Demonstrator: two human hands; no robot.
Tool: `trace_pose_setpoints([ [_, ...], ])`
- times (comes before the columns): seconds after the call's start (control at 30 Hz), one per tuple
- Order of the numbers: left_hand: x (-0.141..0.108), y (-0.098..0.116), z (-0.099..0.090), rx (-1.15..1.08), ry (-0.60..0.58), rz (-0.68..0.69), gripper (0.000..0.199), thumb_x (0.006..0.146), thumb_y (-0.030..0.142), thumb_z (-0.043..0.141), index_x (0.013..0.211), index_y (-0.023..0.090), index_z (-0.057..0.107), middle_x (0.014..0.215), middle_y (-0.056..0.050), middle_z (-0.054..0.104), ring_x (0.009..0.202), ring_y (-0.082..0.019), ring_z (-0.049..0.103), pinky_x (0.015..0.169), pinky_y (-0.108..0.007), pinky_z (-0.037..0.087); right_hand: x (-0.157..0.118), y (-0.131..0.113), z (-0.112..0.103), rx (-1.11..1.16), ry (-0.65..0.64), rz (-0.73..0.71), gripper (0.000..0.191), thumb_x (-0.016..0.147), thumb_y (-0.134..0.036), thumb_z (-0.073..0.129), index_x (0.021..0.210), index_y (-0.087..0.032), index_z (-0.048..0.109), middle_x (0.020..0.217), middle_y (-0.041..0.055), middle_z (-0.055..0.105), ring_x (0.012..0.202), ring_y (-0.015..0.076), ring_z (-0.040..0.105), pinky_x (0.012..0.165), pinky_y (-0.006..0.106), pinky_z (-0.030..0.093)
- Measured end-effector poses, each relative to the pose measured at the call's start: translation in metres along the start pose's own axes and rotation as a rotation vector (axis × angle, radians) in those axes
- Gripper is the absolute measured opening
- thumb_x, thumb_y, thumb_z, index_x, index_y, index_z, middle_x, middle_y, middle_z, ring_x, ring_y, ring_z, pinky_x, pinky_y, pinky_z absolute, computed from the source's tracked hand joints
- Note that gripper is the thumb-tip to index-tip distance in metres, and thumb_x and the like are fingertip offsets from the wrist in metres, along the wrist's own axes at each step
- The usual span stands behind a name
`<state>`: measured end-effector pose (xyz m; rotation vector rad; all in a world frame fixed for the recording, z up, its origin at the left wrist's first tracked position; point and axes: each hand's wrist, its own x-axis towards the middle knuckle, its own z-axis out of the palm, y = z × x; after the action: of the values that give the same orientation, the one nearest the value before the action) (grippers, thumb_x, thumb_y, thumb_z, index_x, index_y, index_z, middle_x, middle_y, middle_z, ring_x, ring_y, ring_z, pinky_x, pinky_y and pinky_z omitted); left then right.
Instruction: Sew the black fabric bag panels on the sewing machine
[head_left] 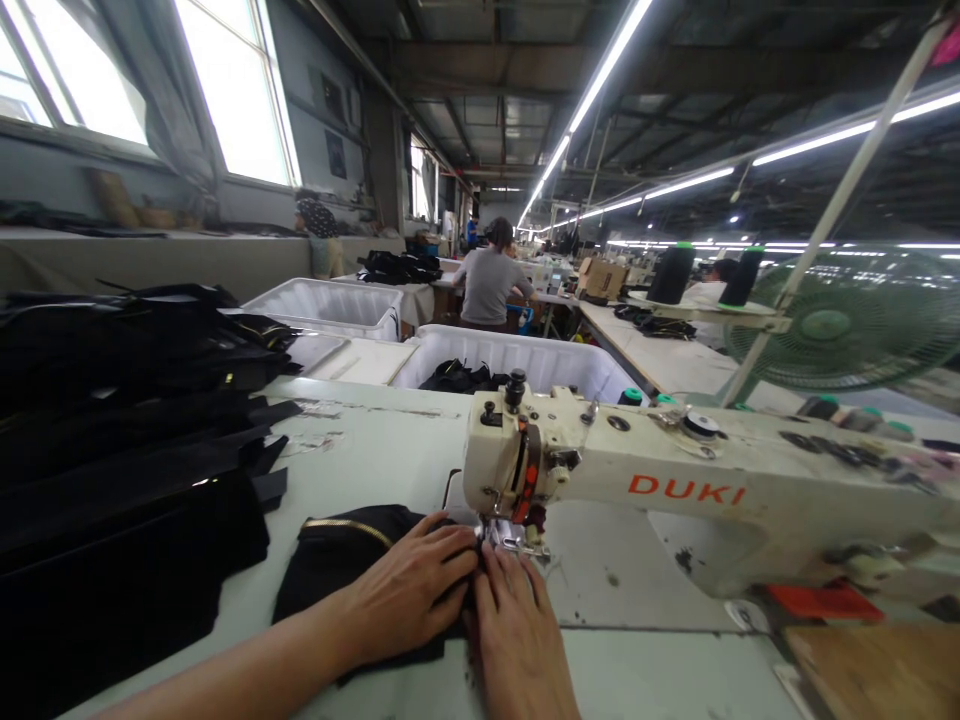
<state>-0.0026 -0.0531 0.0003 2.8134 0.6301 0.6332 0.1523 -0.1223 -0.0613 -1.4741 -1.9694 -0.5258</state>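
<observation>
A black fabric piece [322, 572] with a gold zipper [352, 525] along one edge lies on the pale green sewing table [382, 440]. My left hand [416, 590] rests on it with fingers stretched toward the needle area. Close beside it, my right hand [517, 615] lies flat, fingertips just in front of the presser foot [510, 535]. Both hands are open, pressing from above rather than gripping. The white sewing machine [600, 465], marked DUKI in orange, stands over the fabric's right end. My fingers hide where the fabric meets the needle.
Stacked black fabric pieces [127, 440] cover the table's left side. Behind the table stand white plastic bins [517, 345], one holding black pieces. Thread cones [671, 272] and a green fan [832, 320] are at the right. A person in grey [487, 285] sits ahead, facing away.
</observation>
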Motion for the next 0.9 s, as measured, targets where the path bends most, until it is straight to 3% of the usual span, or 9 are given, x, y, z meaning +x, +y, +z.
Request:
trace_pose_setpoints([
  [0.3, 0.007, -0.011, 0.003, -0.019, -0.036, -0.012, 0.021, 0.089, 0.014, 0.051, 0.106, 0.022, 0.061, 0.114, -0.005, 0.066, 0.116, -0.022, 0.057, 0.113, -0.043, 0.027, 0.006, 0.008, -0.004, 0.089, 0.077, 0.033, 0.028, 0.098, -0.025, 0.041, 0.108, -0.016, 0.066, 0.105, 0.0072, 0.072, 0.099, 0.0261, 0.062, 0.093, 0.042, 0.034],
  [0.5, 0.007, -0.008, 0.007, 0.015, -0.034, -0.052, 0.019, 0.09, 0.015, 0.049, 0.105, 0.021, 0.059, 0.115, -0.007, 0.065, 0.114, -0.023, 0.057, 0.113, -0.044, 0.027, 0.0, 0.006, 0.007, 0.078, 0.155, 0.058, 0.032, 0.1, -0.022, 0.034, 0.109, -0.017, 0.065, 0.103, 0.0067, 0.072, 0.099, 0.0287, 0.06, 0.093, 0.046, 0.032],
  [0.63, 0.006, -0.008, 0.008, 0.012, -0.032, -0.053, 0.018, 0.09, 0.015, 0.05, 0.104, 0.021, 0.059, 0.117, -0.006, 0.064, 0.116, -0.023, 0.056, 0.113, -0.044, 0.026, -0.008, 0.013, 0.009, 0.049, 0.055, 0.017, 0.028, 0.097, -0.02, 0.042, 0.116, -0.019, 0.062, 0.111, 0.0049, 0.069, 0.103, 0.0292, 0.057, 0.095, 0.047, 0.031],
  [0.77, 0.008, -0.008, 0.008, 0.046, -0.022, -0.058, 0.014, 0.091, 0.016, 0.049, 0.1, 0.02, 0.059, 0.115, -0.007, 0.064, 0.116, -0.022, 0.056, 0.113, -0.043, 0.026, 0.001, 0.021, 0.0, 0.049, -0.06, -0.044, 0.03, 0.095, -0.021, 0.047, 0.122, -0.018, 0.06, 0.12, 0.004, 0.066, 0.106, 0.0287, 0.056, 0.094, 0.044, 0.033],
  [0.9, 0.009, -0.012, 0.01, 0.086, -0.025, -0.039, 0.016, 0.093, 0.019, 0.048, 0.101, 0.021, 0.061, 0.114, -0.007, 0.065, 0.116, -0.021, 0.057, 0.112, -0.042, 0.029, 0.014, 0.017, -0.033, 0.119, 0.033, -0.012, 0.027, 0.097, -0.022, 0.042, 0.112, -0.019, 0.065, 0.116, 0.0053, 0.068, 0.1, 0.0267, 0.058, 0.088, 0.041, 0.039],
])
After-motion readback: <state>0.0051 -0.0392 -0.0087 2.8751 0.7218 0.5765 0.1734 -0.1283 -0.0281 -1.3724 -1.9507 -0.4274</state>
